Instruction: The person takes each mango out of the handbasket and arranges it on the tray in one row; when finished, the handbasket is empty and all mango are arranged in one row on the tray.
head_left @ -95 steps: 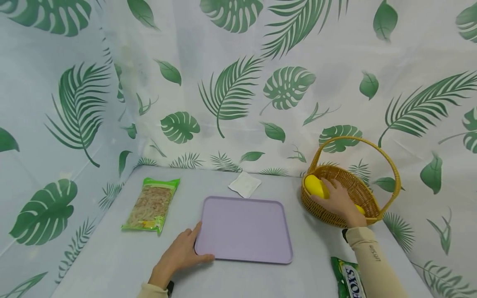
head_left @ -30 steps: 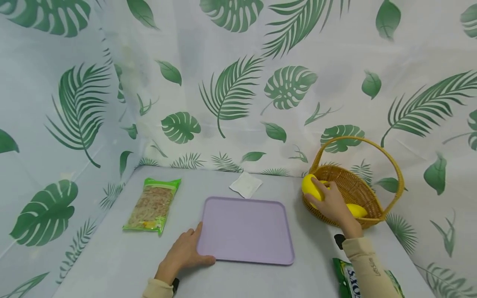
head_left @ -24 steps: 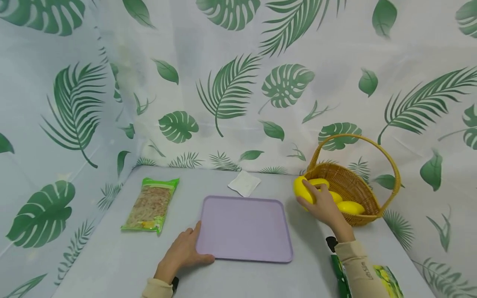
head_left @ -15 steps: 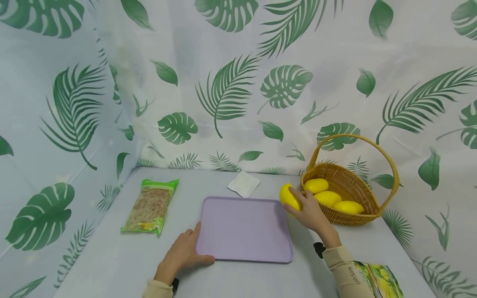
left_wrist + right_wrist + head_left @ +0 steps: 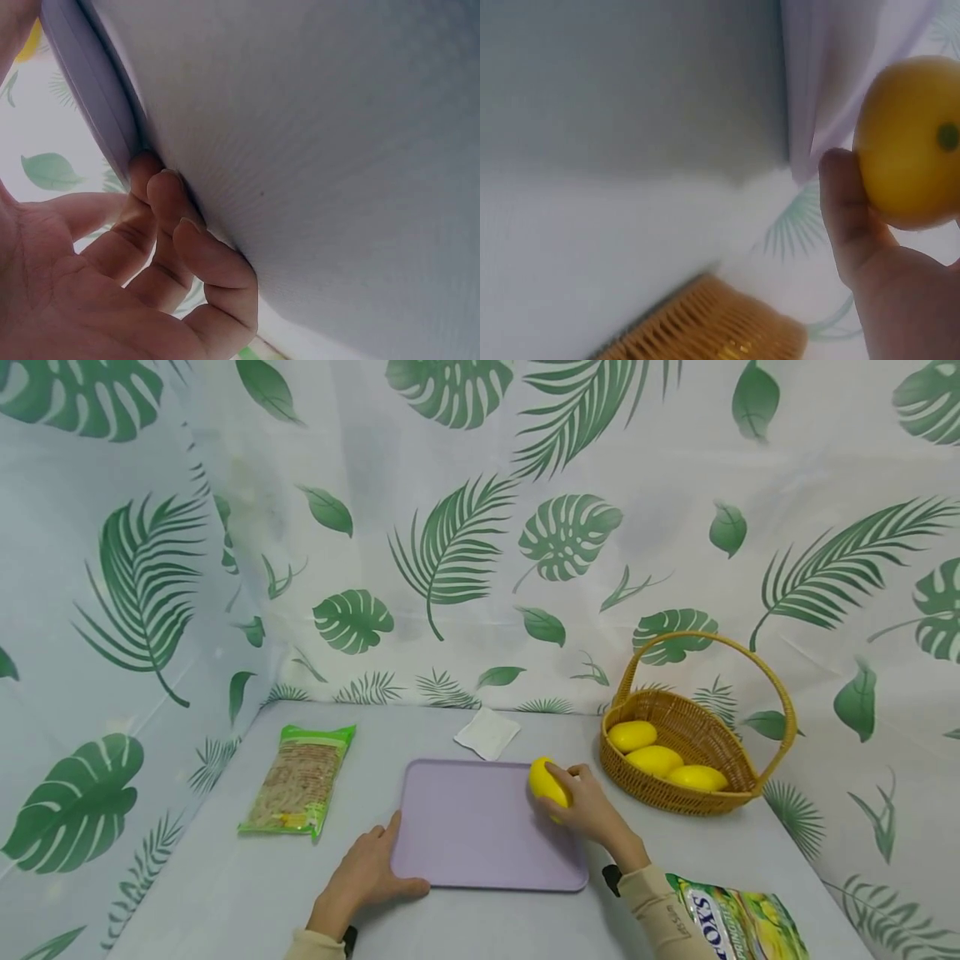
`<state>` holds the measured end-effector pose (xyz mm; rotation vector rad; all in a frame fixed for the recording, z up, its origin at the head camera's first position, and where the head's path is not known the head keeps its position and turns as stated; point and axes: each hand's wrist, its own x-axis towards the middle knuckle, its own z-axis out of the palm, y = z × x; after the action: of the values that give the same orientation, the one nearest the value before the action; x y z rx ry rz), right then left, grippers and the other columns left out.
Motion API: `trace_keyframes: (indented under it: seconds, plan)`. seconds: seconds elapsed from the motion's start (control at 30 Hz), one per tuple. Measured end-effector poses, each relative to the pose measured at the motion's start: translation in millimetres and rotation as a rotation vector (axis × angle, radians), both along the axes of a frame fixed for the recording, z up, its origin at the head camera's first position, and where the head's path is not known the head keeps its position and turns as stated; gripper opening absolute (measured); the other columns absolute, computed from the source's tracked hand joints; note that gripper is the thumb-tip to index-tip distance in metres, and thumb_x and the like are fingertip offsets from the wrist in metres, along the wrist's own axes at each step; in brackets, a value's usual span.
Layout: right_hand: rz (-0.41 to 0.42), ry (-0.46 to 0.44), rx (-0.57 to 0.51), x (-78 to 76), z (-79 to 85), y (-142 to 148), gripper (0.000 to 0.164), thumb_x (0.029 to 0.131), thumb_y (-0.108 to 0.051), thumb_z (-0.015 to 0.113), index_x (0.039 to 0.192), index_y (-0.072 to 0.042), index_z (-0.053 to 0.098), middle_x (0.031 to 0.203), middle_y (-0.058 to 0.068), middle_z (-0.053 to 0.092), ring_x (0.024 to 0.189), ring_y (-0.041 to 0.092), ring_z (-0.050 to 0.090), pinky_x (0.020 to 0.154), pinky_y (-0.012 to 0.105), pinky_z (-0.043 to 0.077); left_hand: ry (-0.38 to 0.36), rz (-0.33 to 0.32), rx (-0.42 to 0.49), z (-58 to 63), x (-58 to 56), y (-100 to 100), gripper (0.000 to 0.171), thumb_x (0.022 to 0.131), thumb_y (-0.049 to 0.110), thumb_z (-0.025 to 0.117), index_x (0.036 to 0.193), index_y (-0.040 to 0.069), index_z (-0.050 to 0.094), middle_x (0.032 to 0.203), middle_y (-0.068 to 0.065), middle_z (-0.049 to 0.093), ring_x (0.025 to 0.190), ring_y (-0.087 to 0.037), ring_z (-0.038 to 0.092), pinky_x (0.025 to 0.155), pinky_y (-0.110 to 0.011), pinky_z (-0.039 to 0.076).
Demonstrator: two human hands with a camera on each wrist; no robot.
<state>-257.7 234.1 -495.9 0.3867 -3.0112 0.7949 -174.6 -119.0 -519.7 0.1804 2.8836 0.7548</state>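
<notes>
While our left hand (image 5: 367,874) is bracing a corner of the lavender tray (image 5: 472,831) between thumb and fingers, our right hand (image 5: 588,810) is gripping a yellow fruit (image 5: 546,782), fingers closing snugly round it over the tray's right side. Beyond that grip, to its right, three more fruits (image 5: 654,762) are lying in the wicker basket (image 5: 637,783). We are probably carrying out a transfer; the next move is likely calling for lowering below the grip, then loosening gently.
</notes>
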Motion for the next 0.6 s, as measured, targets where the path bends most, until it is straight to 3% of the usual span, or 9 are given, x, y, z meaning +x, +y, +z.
trace_keyframes:
  seconds: [0.27, 0.6]
  plan:
    - [0.035, -0.059, -0.034, 2.5, -1.6, -13, 0.072, 0.084, -0.045, 0.068, 0.145, -0.02, 0.04, 0.136, 0.018, 0.042, 0.11, 0.028, 0.051, 0.088, 0.043, 0.047, 0.005, 0.0, -0.003, -1.4, -0.1, 0, 0.121, 0.056, 0.065, 0.08, 0.146, 0.0, 0.031, 0.125, -0.023, 0.056, 0.111, -0.036, 0.056, 0.095, -0.052, 0.046]
    - [0.112, -0.07, -0.016, 0.5, -2.0, -22, 0.076, 0.082, -0.046, 0.069, 0.145, -0.015, 0.04, 0.15, 0.009, 0.036, 0.12, 0.028, 0.05, 0.097, 0.048, 0.045, 0.0, 0.0, -0.004, -1.7, 0.0, 0, 0.121, 0.055, 0.065, 0.08, 0.146, 0.0, 0.032, 0.125, -0.023, 0.056, 0.111, -0.036, 0.056, 0.095, -0.052, 0.046]
